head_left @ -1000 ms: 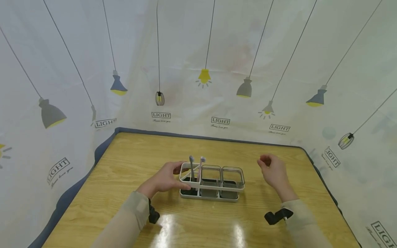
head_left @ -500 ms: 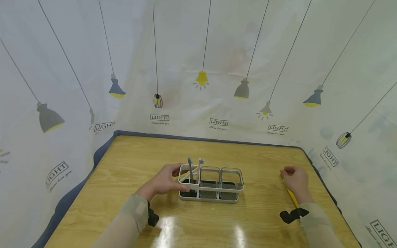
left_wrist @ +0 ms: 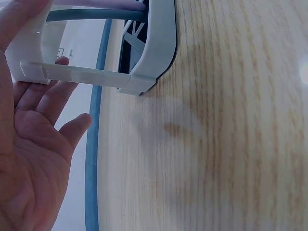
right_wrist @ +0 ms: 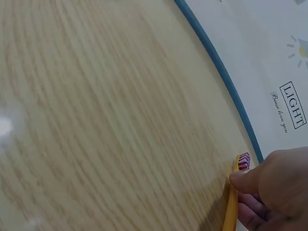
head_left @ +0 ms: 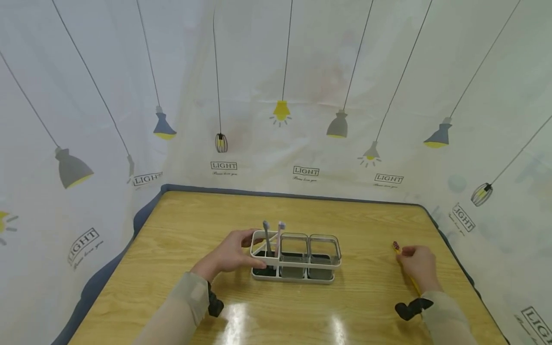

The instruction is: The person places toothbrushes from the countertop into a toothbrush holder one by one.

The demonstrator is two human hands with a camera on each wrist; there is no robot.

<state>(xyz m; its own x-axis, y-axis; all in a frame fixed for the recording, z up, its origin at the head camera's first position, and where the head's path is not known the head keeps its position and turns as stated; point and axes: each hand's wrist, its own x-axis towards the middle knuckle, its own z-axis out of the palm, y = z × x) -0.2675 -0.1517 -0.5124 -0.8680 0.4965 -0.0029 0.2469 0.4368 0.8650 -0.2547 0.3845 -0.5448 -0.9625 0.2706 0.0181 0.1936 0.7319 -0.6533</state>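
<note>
A white toothbrush holder (head_left: 293, 262) stands upright mid-table. My left hand (head_left: 233, 251) grips its left end, thumb at the front and fingers round the back; in the left wrist view the same hand (left_wrist: 38, 134) is at the white frame (left_wrist: 86, 74). A grey-blue toothbrush (head_left: 267, 239) and a pink toothbrush (head_left: 278, 239) lean upright in the left compartment. Two clear cups (head_left: 324, 247) fill the other spaces. On the right, my right hand (head_left: 418, 267) pinches a yellow toothbrush (right_wrist: 232, 207) just below its red-and-white bristles (right_wrist: 244, 161), thumb on the neck.
The wooden table (head_left: 207, 206) has a blue edge (head_left: 280, 194). A pale sheet (head_left: 250, 72) printed with lamps hangs round its back and sides. Bare wood (head_left: 366, 268) lies between the holder and my right hand.
My right hand has moved right, away from the holder, and a yellow toothbrush has come into view in it, its bristles now showing. The left hand stays on the holder.
</note>
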